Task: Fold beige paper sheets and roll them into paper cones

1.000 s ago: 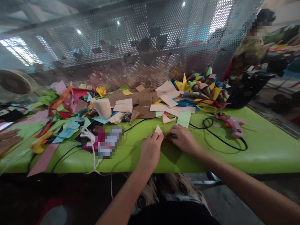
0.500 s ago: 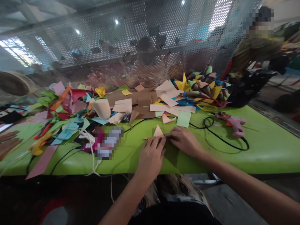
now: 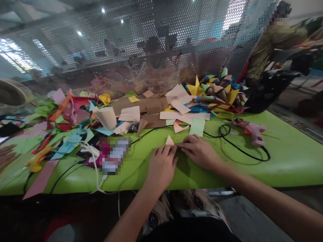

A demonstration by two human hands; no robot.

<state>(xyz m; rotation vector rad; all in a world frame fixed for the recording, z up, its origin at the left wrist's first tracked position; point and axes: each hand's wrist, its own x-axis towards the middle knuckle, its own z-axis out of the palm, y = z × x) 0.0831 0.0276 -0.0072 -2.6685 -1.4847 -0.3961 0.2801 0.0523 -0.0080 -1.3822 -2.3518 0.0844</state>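
Note:
My left hand [image 3: 161,164] and my right hand [image 3: 198,149] lie side by side on the green table [image 3: 290,158], pressing down on a small peach paper piece [image 3: 169,140]. Only a pointed corner of that paper sticks up between the fingertips; the rest is hidden under the hands. The fingers of both hands are flat on it.
Piles of coloured paper scraps [image 3: 73,114], brown and peach sheets [image 3: 151,109] and paper cones [image 3: 219,90] fill the table's far side. A pink glue gun [image 3: 249,129] with a black cord [image 3: 237,148] lies right. White cables [image 3: 94,158] lie left. A perforated screen [image 3: 151,43] stands behind; a person [image 3: 272,47] is at the far right.
My left hand has flattened onto the paper, whose raised corner now shows lower. The view has shifted slightly downward.

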